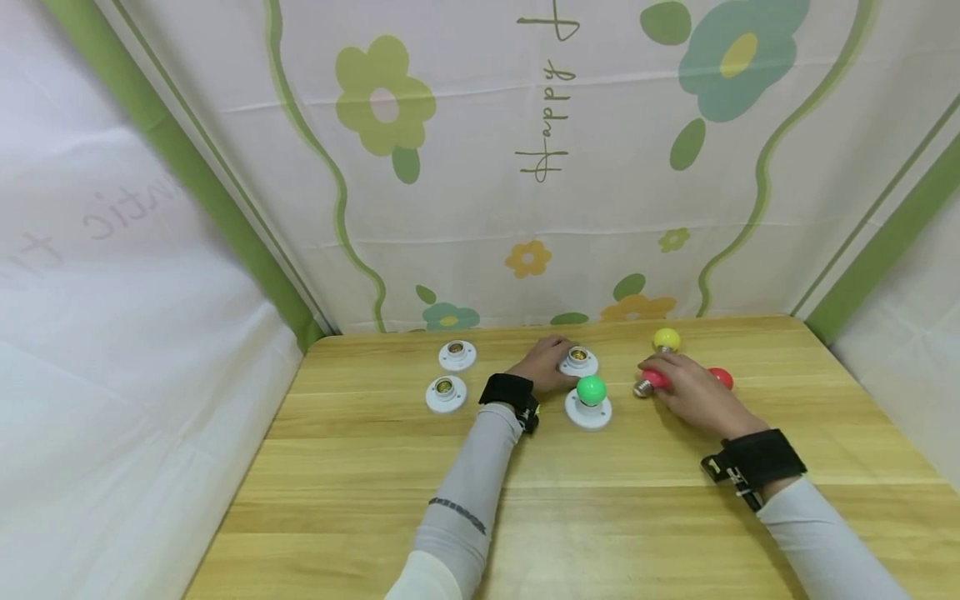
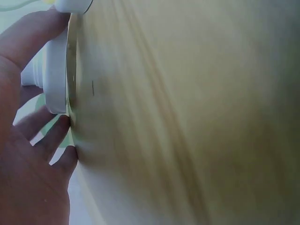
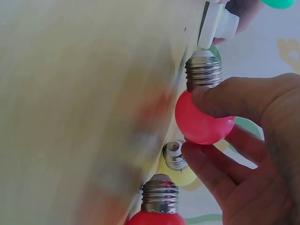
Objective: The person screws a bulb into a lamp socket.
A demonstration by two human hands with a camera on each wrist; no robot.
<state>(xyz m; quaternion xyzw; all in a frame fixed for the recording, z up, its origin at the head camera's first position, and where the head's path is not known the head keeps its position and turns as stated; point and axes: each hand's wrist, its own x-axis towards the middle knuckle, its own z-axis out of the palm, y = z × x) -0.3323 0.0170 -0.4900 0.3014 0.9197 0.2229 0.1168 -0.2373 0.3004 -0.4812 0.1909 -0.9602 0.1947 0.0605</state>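
Note:
My left hand (image 1: 546, 365) grips a round white lamp socket (image 1: 577, 367) near the back edge of the table. In the left wrist view, the thumb and fingers lie on opposite sides of that socket's base (image 2: 57, 77). To the right, my right hand (image 1: 701, 393) holds a pinkish-red light bulb (image 1: 656, 378) just above the tabletop. The right wrist view shows the thumb and fingers pinching its globe (image 3: 199, 123), its metal screw cap pointing toward the gripped socket. Just in front of that socket, a green bulb (image 1: 592, 390) stands upright in another white socket (image 1: 588, 415).
A yellow bulb (image 1: 667, 339) lies beyond the right hand, and a second red bulb (image 1: 722, 377) lies beside it. Two bulbless white sockets (image 1: 457, 355) sit left of the left hand. A printed curtain (image 1: 480, 200) hangs behind the wooden table (image 1: 600, 517).

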